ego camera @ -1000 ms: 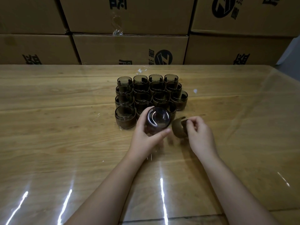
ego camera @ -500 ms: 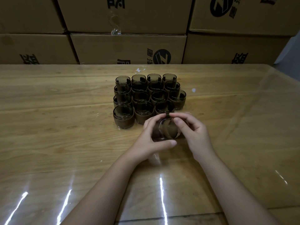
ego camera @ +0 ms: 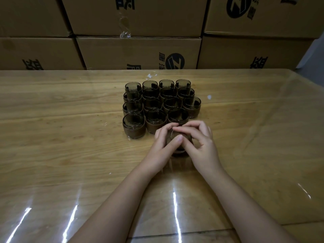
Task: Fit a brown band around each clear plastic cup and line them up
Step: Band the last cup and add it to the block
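Both hands now meet near the desk's (ego camera: 70, 137) middle. The left grip (ego camera: 164, 144) and right grip (ego camera: 201, 146) curl around one clear cup (ego camera: 179, 152), pressing on the brown band (ego camera: 172, 138) that was held apart a second ago. Banding looks nearly done, just in front of the banded rows (ego camera: 157, 104).

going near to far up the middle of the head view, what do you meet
left hand and right hand gripping one cup → banded cups in a block → white scrap → cardboard boxes
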